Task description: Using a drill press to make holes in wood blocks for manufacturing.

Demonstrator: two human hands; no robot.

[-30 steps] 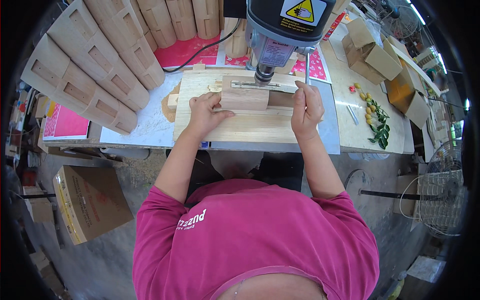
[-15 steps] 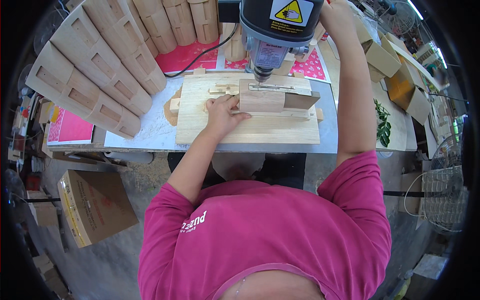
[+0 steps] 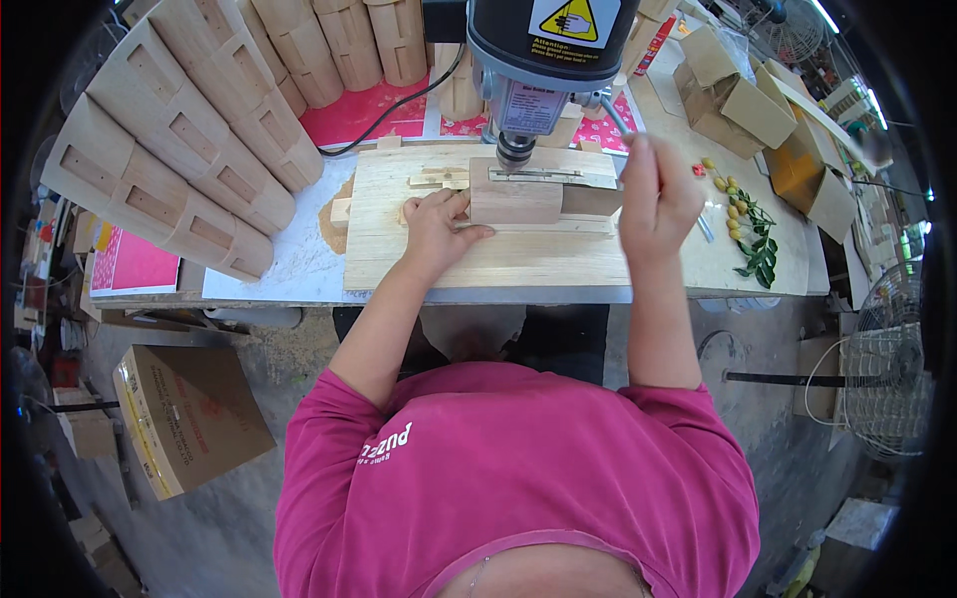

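Observation:
My left hand [image 3: 434, 234] pinches the left end of a pale wooden block [image 3: 518, 205], thumb along its near side. The block lies on a flat wooden jig board [image 3: 478, 264], against a raised wooden strip on it. A narrow slotted strip shows along the block's top. Right above it is the chuck [image 3: 514, 151] of a drill press [image 3: 543, 55]; whether the bit touches the wood I cannot tell. My right hand [image 3: 662, 194] is closed around the drill press lever [image 3: 615, 115], to the right of the block.
Tall wooden pieces with rectangular recesses [image 3: 164, 204] stand in rows at the left and back. A black cable [image 3: 404, 103] runs behind the board. Yellow fruit with green leaves [image 3: 755, 244] and open cardboard boxes [image 3: 723, 100] are at the right. A carton [image 3: 194, 419] sits on the floor.
My right hand has come down and toward me with the lever, from high beside the drill head to near board level. My left hand stays on the block.

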